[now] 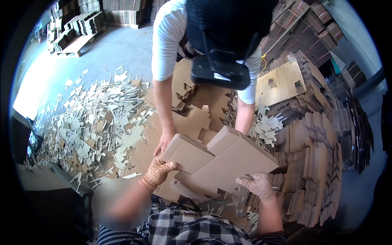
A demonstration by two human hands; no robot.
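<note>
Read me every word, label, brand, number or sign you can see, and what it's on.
No text can be read.
White patch on the co-worker's black headset: too small to tell whether it bears print.
Cardboard between the left hand and right hand: no lettering visible.
Stacked bundles at the back: too small and blurred.

A cardboard workshop, shown by stacked sheets (310,167) and heaped offcuts (104,126).

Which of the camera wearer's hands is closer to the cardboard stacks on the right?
The right. The right hand is just left of the cardboard stacks, at the held cardboard's near right edge; the left hand is farther away, at its left end.
</note>
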